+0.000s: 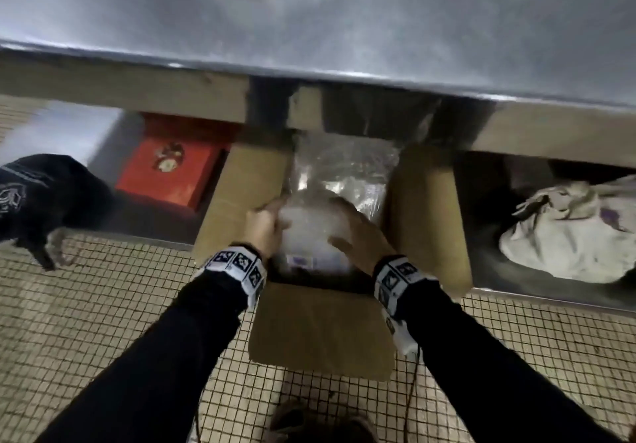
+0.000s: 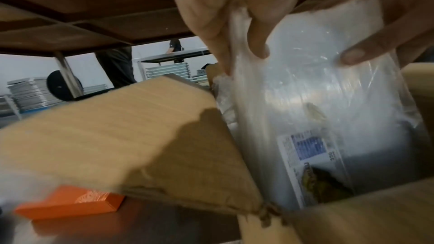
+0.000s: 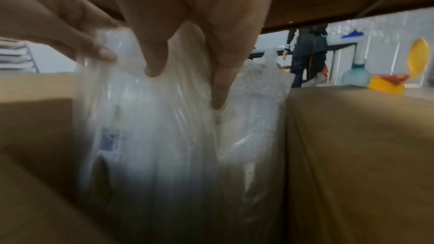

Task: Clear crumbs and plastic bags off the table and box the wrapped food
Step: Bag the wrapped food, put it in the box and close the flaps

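An open cardboard box (image 1: 426, 215) stands under the steel table's edge with its flaps spread. Both hands hold a clear-wrapped pack of white food (image 1: 309, 236) upright in the box's mouth; it carries a blue-and-white label low down. My left hand (image 1: 272, 222) pinches the pack's left top edge, and my right hand (image 1: 347, 232) grips its right side. In the left wrist view, the pack (image 2: 317, 99) stands beside the box flap (image 2: 129, 136). The right wrist view shows the pack (image 3: 152, 136) against another clear plastic bag (image 3: 258, 118) inside the box.
A red box (image 1: 168, 167) lies left of the cardboard box, and a white cloth bundle (image 1: 568, 229) lies to its right. A dark bag (image 1: 44, 198) sits at far left. The steel tabletop (image 1: 309, 12) overhangs above. A person (image 3: 307, 53) stands beyond the table.
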